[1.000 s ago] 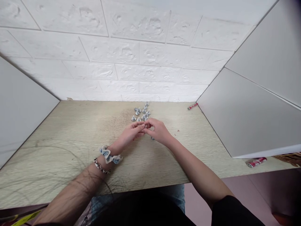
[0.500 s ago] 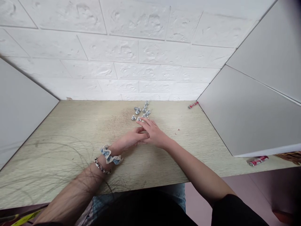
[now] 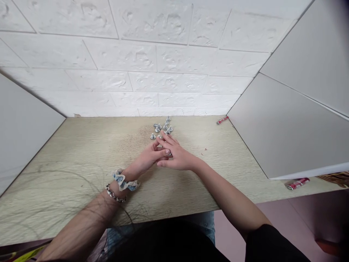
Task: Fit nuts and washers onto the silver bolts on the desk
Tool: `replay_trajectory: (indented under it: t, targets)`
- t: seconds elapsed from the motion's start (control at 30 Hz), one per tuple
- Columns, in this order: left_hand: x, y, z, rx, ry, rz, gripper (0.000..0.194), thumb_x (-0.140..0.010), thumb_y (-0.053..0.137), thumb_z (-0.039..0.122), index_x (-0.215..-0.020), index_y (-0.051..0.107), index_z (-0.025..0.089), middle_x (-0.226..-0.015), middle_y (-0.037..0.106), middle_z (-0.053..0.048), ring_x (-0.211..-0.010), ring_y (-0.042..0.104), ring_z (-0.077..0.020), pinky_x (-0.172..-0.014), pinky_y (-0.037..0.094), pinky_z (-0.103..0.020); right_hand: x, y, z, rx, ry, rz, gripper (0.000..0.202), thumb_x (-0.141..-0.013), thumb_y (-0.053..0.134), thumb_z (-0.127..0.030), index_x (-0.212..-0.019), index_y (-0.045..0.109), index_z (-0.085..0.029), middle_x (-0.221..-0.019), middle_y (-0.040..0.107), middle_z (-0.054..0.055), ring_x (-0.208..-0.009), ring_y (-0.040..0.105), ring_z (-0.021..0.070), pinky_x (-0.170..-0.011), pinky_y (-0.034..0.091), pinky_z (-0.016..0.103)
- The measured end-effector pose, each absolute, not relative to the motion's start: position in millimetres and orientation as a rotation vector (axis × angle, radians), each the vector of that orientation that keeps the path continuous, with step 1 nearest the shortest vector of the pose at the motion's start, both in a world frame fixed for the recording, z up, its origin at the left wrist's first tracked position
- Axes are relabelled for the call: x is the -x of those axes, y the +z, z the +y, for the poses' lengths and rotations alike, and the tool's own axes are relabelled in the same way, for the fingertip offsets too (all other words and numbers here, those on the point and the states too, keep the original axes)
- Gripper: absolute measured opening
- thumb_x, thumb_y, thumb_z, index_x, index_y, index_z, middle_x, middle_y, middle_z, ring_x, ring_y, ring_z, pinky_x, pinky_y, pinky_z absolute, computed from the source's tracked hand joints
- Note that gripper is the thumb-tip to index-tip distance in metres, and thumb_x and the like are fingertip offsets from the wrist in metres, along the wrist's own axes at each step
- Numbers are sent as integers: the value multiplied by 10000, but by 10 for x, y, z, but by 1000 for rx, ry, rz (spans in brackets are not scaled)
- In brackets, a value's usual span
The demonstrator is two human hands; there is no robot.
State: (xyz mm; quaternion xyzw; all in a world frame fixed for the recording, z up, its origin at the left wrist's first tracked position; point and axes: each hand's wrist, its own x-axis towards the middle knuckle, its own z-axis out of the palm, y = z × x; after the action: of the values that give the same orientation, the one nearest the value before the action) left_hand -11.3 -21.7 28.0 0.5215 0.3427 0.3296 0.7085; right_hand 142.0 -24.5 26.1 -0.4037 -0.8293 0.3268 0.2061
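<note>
My left hand [image 3: 149, 157], with a scrunchie and a chain bracelet on its wrist, is closed, thumb and fingers pinching a small silver screw [image 3: 169, 154] against the inner side of my right hand. My right hand [image 3: 180, 154] has its fingers stretched forward and its thumb held apart, overlapping the left fingertips. Just beyond the fingertips lies a loose cluster of silver screws [image 3: 157, 129], several standing on their wide heads with shanks up. The right fingers partly cover the nearest ones.
The wooden board [image 3: 89, 145] ends at a white brick-pattern wall [image 3: 141, 83]. Grey-white panels rise at left and right [image 3: 289, 127]. One red battery [image 3: 222, 120] lies by the right panel's far corner, another battery [image 3: 298, 183] near the front edge beside a wicker item [image 3: 334, 179].
My right thumb has come away from the left fingers and now points left below them. The left fingers have shifted deeper under the right hand, and the screw between them shows. The view has tilted slightly.
</note>
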Motion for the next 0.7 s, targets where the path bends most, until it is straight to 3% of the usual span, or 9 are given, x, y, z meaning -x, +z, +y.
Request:
replay_trajectory:
  t: [0.2, 0.4, 0.53, 0.7]
  targets:
    - [85, 291, -219, -1033, 830, 786, 542, -745, 664, 270, -1243, 468, 183, -1058, 632, -87, -865, 627, -152, -722, 522, -220, -1412, 231, -222, 1105, 881, -2261, 773, -792, 548, -516, -1431, 239, -208, -1518, 115, 78, -1397, 29, 275, -1128, 119, 499]
    - [137, 288, -175, -850, 893, 795, 237, -730, 691, 238, -939, 620, 152, -773, 608, 15, -604, 550, -29, -572, 489, -106, -1413, 180, -173, 972, 792, -2201, 502, -911, 386, -388, -1368, 380, -181, -1459, 303, 98, -1370, 215, 196, -1132, 176, 438]
    - [147, 290, -163, -821, 876, 827, 196, -734, 686, 233, -896, 631, 137, -747, 604, 10, -596, 548, -32, -564, 487, -111, -1400, 125, -149, 956, 702, -2155, 378, -904, 418, -353, -1237, 541, -224, -1400, 411, 74, -1320, 330, 198, -1096, 272, 428]
    - [146, 276, -164, -941, 799, 819, 219, -716, 700, 262, -877, 637, 127, -821, 643, -29, -688, 585, -66, -593, 474, -128, -1388, 75, -152, 1001, 620, -2149, 346, -862, 497, -308, -1178, 590, -202, -1331, 487, 107, -1271, 399, 211, -1056, 323, 441]
